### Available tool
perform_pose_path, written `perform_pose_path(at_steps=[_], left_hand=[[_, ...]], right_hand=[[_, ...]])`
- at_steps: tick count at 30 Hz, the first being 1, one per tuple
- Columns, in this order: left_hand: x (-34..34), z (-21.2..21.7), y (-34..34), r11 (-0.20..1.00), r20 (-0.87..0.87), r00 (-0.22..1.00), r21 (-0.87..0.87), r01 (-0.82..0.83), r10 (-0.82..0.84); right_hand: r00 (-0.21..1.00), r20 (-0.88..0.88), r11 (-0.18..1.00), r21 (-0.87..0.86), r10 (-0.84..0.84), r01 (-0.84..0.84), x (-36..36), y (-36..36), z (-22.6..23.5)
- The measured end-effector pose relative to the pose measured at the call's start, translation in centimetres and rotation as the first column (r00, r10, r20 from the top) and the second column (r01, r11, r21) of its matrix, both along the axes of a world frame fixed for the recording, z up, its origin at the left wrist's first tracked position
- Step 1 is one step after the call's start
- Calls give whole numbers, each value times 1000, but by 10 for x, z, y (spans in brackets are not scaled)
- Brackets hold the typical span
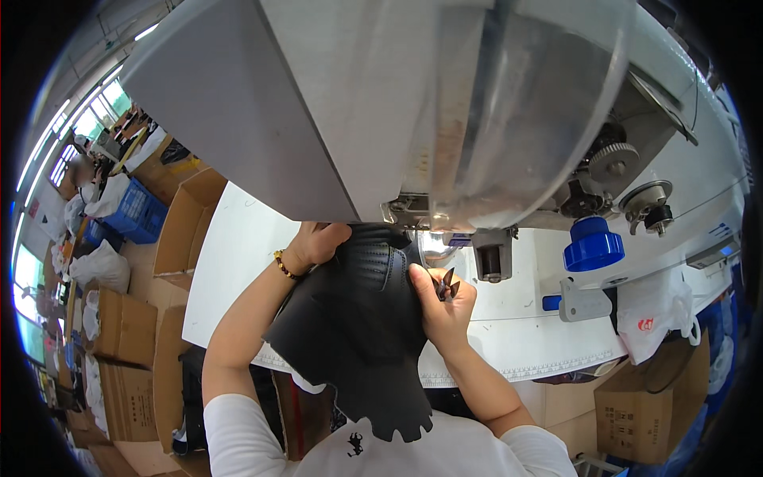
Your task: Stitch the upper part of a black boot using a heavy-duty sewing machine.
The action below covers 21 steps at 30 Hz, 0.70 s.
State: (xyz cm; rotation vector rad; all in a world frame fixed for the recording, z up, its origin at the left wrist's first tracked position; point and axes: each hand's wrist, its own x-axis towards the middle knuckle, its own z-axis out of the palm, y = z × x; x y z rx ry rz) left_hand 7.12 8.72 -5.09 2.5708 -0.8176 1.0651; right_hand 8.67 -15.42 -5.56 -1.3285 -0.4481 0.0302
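Observation:
A black leather-like piece [350,318] with a notched lower edge and ribbed, stitched upper part hangs over the table's near edge. Its top end lies beneath the head of a white sewing machine [373,119]. My left hand [319,242] has its fingers closed on the upper left edge of the piece. At the upper right edge, my right hand [447,310] pinches the piece between thumb and fingers. Dark thread snips [447,283] stick out of that same hand. The needle area is mostly hidden behind the machine's head and a clear shield [548,103].
A white table [238,262] with a ruler strip [524,370] along its near edge surrounds the work. At right are a blue knob [593,245] and a white plastic bag [656,314]. Cardboard boxes [123,326] stand on the left, another box [648,401] at lower right.

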Motion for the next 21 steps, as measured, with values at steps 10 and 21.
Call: perform_pose_path(at_steps=[10,21], left_hand=[[20,31,-22,942,-49,997,-329,-71,58],[26,78,-53,729,-83,984,-663,-172,156]], right_hand=[[997,28,998,10,-66,65,2,8,17],[990,-17,990,2,-142,142,2,14,15]])
